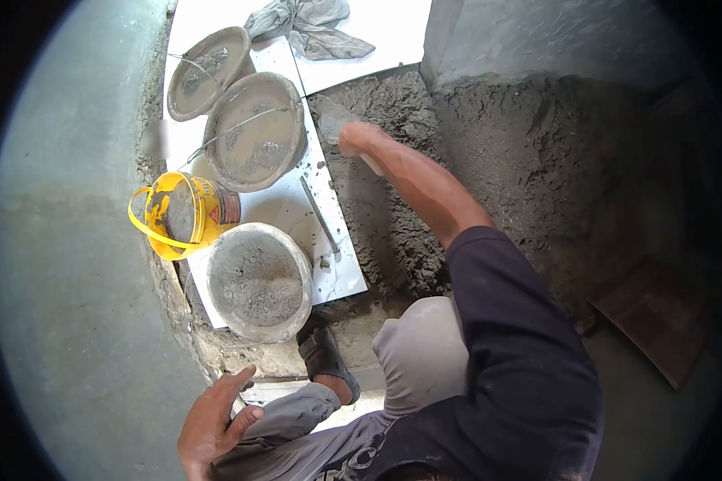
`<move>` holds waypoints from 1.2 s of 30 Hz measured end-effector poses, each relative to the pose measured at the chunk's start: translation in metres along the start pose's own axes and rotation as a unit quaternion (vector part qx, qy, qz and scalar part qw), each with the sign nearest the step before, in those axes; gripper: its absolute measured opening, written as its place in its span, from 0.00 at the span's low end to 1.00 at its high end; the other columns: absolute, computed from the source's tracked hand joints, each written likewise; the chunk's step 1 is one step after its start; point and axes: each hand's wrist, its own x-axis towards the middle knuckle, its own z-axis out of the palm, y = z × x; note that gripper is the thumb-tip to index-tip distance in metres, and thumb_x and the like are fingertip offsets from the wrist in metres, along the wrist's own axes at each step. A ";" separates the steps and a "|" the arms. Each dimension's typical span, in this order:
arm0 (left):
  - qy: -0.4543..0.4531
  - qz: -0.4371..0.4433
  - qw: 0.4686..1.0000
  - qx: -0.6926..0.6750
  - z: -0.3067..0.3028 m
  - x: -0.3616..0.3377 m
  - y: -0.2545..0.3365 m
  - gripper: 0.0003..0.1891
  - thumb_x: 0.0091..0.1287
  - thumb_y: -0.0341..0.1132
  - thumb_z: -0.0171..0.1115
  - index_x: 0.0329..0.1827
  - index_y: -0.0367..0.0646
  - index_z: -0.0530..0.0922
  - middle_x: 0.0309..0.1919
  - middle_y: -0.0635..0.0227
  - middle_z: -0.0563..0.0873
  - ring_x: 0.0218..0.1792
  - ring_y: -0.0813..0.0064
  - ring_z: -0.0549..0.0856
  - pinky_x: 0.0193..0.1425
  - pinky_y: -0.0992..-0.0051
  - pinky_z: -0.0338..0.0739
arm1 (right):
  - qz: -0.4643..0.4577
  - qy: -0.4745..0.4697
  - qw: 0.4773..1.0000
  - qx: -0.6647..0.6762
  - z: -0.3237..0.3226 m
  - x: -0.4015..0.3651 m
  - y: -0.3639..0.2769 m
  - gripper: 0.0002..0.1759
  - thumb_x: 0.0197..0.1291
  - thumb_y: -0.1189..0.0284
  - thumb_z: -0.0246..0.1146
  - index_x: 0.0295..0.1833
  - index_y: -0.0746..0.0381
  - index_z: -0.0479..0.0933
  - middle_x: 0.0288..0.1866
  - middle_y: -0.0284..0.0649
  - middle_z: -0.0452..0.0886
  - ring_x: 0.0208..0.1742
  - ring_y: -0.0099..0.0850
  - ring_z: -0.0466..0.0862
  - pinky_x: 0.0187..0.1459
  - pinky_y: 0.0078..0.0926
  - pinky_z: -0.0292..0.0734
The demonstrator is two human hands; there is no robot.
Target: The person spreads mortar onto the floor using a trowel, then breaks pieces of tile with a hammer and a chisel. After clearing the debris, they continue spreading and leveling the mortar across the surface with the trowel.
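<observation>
My right hand (357, 139) is closed round the pale handle of a trowel (336, 120), whose blurred grey blade lies over the wet mortar bed (393, 104) by the edge of the white tiles. The handle's end sticks out below my fist. My left hand (217, 421) hangs empty above my knee, fingers and thumb apart. Nearest to it is a round tub (301, 309) holding dry grey powder mix. Beyond that stand a yellow bucket (208, 212) and two tubs of murky water, the nearer tub (298, 152) and the farther tub (172, 92).
A thin bar (319, 215) lies on the white tile (337, 276) among crumbs of mortar. A grey plastic bag (329, 36) rests at the back. Rough mortar (505, 160) spreads to the right, below a wall (569, 36). A brown board (658, 321) leans at the right.
</observation>
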 end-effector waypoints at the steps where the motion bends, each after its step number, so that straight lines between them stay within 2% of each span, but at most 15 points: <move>1: -0.004 -0.006 1.000 0.006 0.000 0.000 0.001 0.30 0.62 0.47 0.61 0.62 0.37 0.69 0.44 0.51 0.80 0.45 0.53 0.81 0.48 0.63 0.74 | 0.000 -0.001 1.000 0.001 -0.002 -0.004 0.003 0.18 0.50 0.73 0.54 0.46 0.64 0.81 0.49 0.48 0.81 0.52 0.44 0.81 0.48 0.39 0.78; 2: -0.005 -0.005 1.000 0.007 0.001 0.000 0.002 0.30 0.62 0.47 0.61 0.62 0.37 0.69 0.44 0.51 0.80 0.45 0.53 0.81 0.48 0.63 0.74 | 0.061 0.002 0.989 0.134 -0.032 -0.039 -0.007 0.19 0.52 0.73 0.53 0.49 0.63 0.80 0.50 0.48 0.81 0.51 0.42 0.82 0.48 0.39 0.78; 3: -0.005 -0.007 1.000 0.004 0.001 -0.002 0.003 0.30 0.62 0.47 0.62 0.62 0.38 0.69 0.44 0.51 0.80 0.45 0.54 0.81 0.48 0.63 0.74 | 0.120 0.004 0.957 0.265 -0.048 -0.060 -0.012 0.20 0.53 0.73 0.53 0.51 0.63 0.79 0.51 0.47 0.81 0.50 0.41 0.82 0.47 0.40 0.78; 4: -0.004 -0.009 1.000 0.001 0.002 -0.002 0.003 0.30 0.62 0.46 0.62 0.62 0.38 0.69 0.44 0.52 0.80 0.45 0.54 0.81 0.49 0.63 0.74 | 0.166 0.014 0.935 0.312 -0.037 -0.043 -0.002 0.19 0.54 0.72 0.52 0.51 0.64 0.78 0.51 0.48 0.80 0.48 0.39 0.82 0.46 0.40 0.78; 5: -0.003 -0.010 1.000 -0.001 0.002 -0.004 0.001 0.30 0.62 0.46 0.62 0.62 0.38 0.69 0.44 0.52 0.80 0.45 0.54 0.81 0.49 0.63 0.74 | 0.165 0.013 0.936 0.311 -0.043 -0.049 -0.001 0.19 0.54 0.72 0.52 0.51 0.64 0.78 0.51 0.48 0.80 0.48 0.39 0.82 0.46 0.40 0.78; 6: -0.003 -0.007 1.000 -0.001 0.003 -0.006 -0.001 0.30 0.62 0.46 0.62 0.62 0.38 0.69 0.44 0.52 0.80 0.45 0.54 0.81 0.49 0.63 0.74 | 0.102 -0.006 0.979 0.175 -0.053 -0.064 0.001 0.19 0.54 0.73 0.52 0.50 0.66 0.78 0.50 0.50 0.80 0.48 0.40 0.82 0.46 0.40 0.78; 7: -0.003 -0.004 1.000 -0.002 0.004 -0.007 -0.003 0.29 0.62 0.46 0.62 0.62 0.38 0.69 0.45 0.52 0.80 0.45 0.54 0.81 0.49 0.63 0.74 | 0.038 -0.025 0.998 0.035 -0.058 -0.075 0.003 0.18 0.55 0.74 0.51 0.49 0.67 0.78 0.50 0.51 0.80 0.48 0.40 0.82 0.47 0.39 0.78; 8: -0.003 -0.002 1.000 -0.004 0.004 -0.008 -0.005 0.29 0.62 0.46 0.62 0.62 0.38 0.69 0.45 0.52 0.80 0.45 0.54 0.81 0.49 0.63 0.74 | 0.087 0.024 0.990 0.106 -0.042 -0.074 0.006 0.16 0.53 0.75 0.52 0.45 0.68 0.80 0.47 0.54 0.81 0.48 0.43 0.82 0.47 0.38 0.78; 12: -0.005 -0.010 1.000 0.003 0.003 -0.007 -0.006 0.29 0.61 0.46 0.62 0.62 0.38 0.69 0.46 0.51 0.80 0.46 0.55 0.81 0.50 0.64 0.74 | 0.045 0.055 0.993 0.091 -0.020 -0.073 -0.003 0.16 0.49 0.75 0.53 0.42 0.68 0.81 0.47 0.52 0.82 0.51 0.45 0.82 0.49 0.39 0.78; 18: -0.011 -0.007 1.000 0.005 0.001 -0.003 -0.003 0.29 0.61 0.45 0.63 0.62 0.38 0.69 0.46 0.51 0.80 0.47 0.55 0.81 0.51 0.64 0.74 | 0.049 0.082 0.991 0.097 0.013 -0.030 0.007 0.18 0.52 0.74 0.54 0.47 0.65 0.80 0.50 0.52 0.81 0.53 0.44 0.81 0.51 0.41 0.77; 22: -0.021 -0.020 1.000 -0.001 -0.001 0.001 -0.003 0.29 0.62 0.45 0.62 0.62 0.37 0.69 0.47 0.50 0.80 0.47 0.54 0.81 0.51 0.64 0.74 | 0.061 0.064 0.994 0.063 -0.009 -0.017 0.007 0.17 0.51 0.72 0.54 0.45 0.64 0.81 0.47 0.51 0.82 0.49 0.46 0.82 0.48 0.39 0.78; 24: -0.024 -0.012 1.000 0.009 -0.001 0.003 0.001 0.29 0.62 0.46 0.62 0.62 0.38 0.69 0.47 0.50 0.80 0.48 0.54 0.80 0.52 0.64 0.74 | 0.078 0.001 0.997 -0.012 -0.035 -0.022 0.001 0.18 0.50 0.71 0.55 0.47 0.61 0.81 0.50 0.47 0.82 0.52 0.42 0.82 0.48 0.37 0.78; 29: -0.037 0.011 0.999 0.003 -0.001 0.001 0.004 0.30 0.62 0.47 0.62 0.62 0.38 0.69 0.48 0.51 0.80 0.49 0.54 0.80 0.51 0.63 0.73 | 0.080 0.020 0.997 -0.014 -0.044 -0.036 0.036 0.18 0.51 0.71 0.55 0.47 0.60 0.81 0.50 0.45 0.81 0.52 0.39 0.81 0.48 0.36 0.78; 35: -0.006 -0.029 1.000 0.005 0.002 -0.010 -0.004 0.30 0.62 0.47 0.61 0.62 0.38 0.69 0.46 0.51 0.80 0.46 0.55 0.80 0.50 0.63 0.73 | 0.104 0.018 0.994 -0.043 -0.039 -0.035 0.082 0.16 0.52 0.70 0.53 0.44 0.61 0.82 0.48 0.47 0.82 0.51 0.42 0.82 0.46 0.38 0.78; 36: 0.005 -0.038 0.999 0.001 0.002 -0.011 -0.005 0.31 0.61 0.49 0.62 0.62 0.38 0.69 0.45 0.52 0.80 0.46 0.55 0.81 0.50 0.64 0.74 | 0.118 0.007 0.992 -0.033 -0.041 -0.036 0.085 0.18 0.52 0.71 0.53 0.47 0.60 0.81 0.51 0.46 0.81 0.54 0.41 0.80 0.50 0.38 0.77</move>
